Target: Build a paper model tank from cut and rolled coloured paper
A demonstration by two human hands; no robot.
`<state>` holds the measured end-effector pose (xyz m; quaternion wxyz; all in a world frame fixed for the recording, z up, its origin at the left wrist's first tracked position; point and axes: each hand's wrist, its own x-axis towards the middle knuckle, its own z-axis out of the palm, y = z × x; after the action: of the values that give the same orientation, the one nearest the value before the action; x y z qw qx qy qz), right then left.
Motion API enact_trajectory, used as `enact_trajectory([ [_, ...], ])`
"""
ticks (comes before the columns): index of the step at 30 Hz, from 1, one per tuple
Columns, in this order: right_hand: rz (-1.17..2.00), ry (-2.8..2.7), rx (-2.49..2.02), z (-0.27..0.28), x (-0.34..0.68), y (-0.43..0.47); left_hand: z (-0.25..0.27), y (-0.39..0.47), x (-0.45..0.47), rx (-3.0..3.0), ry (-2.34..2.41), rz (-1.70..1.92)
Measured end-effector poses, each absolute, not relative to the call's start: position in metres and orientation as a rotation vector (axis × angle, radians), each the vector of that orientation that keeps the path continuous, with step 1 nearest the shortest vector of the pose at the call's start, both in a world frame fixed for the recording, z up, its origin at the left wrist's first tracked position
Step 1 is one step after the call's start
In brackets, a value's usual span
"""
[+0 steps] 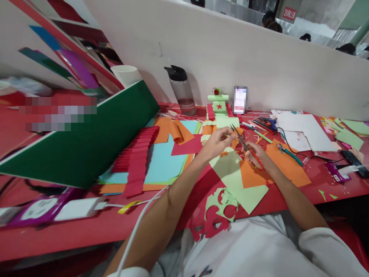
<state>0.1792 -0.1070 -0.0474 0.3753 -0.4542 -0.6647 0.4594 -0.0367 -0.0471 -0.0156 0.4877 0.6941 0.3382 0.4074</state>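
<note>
My right hand point(256, 154) is closed round a pair of scissors point(245, 145) with orange-red handles, their blades pointing up and away. Close to the blade tips, my left hand point(218, 143) has its thumb and fingers pinched together; what is between them is too small to make out. Under my hands lie a pale green sheet point(239, 181) and an orange sheet point(288, 165). Cut-out scraps of green paper point(211, 204) and red paper point(198, 224) rest at the table's front edge. Just behind stands a green and red paper model point(219, 108) with a star.
A dark green board point(83, 142) stands at the left. Red pleated paper point(135, 161) lies on blue sheets point(164, 165). At the back are a water bottle point(183, 90) and a phone point(240, 100). Pliers point(291, 154) and white sheets point(311, 130) lie to the right. A white cable point(138, 227) crosses my left arm.
</note>
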Motion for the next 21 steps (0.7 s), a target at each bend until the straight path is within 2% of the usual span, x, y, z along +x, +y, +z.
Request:
enact_trajectory([
  [21,1.173,-1.665,-1.18,-0.035,0.174,-0.113,-0.017,-0.044,-0.041,1.726,0.837,0.943],
])
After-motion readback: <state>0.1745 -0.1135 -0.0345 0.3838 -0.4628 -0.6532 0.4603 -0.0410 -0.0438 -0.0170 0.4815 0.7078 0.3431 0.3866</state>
